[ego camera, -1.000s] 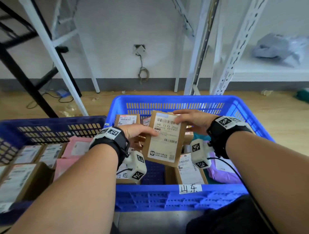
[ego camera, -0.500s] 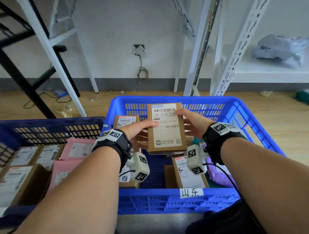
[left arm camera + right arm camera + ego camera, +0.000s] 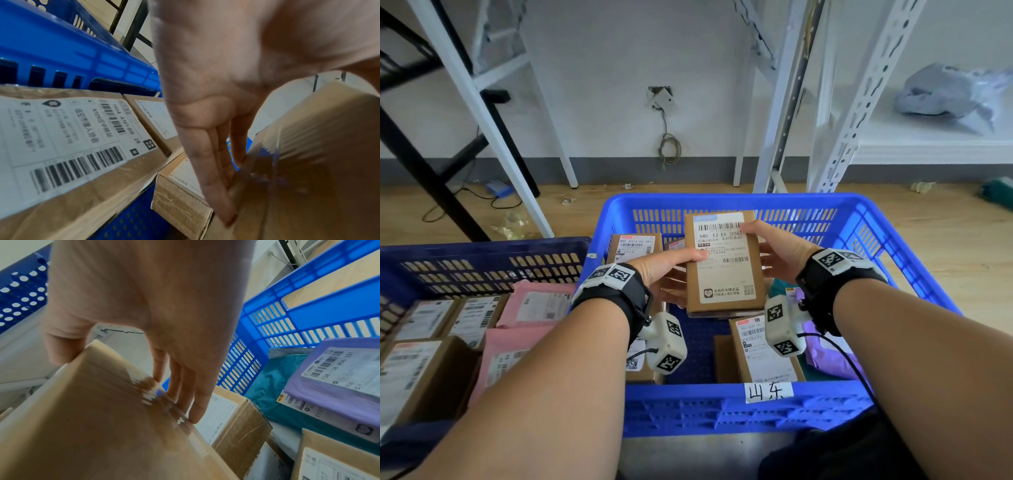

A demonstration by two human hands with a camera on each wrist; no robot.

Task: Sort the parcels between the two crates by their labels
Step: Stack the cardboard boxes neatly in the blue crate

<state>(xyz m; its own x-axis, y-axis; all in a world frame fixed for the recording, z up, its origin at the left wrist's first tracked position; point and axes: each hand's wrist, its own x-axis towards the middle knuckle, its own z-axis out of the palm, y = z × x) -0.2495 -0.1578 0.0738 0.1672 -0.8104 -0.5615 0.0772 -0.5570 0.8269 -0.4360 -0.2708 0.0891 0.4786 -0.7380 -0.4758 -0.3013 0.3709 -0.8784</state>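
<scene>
Parcel pinched by both hands, left hand, right hand, thumbs on label, fingers beneath.

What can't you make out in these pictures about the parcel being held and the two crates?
- Held parcel: the label's small address lines, too small in the head view; both wrist views show only its blurred underside.
- Left hand fingers under it: hidden in the head view.
- Dark blue crate: cut by the left edge.
- Bright blue crate floor: mostly covered.

Parcel-sorting storeroom, labelled parcels filling two blue crates, white steel racking standing along a bare wall, loose cable hanging.
</scene>
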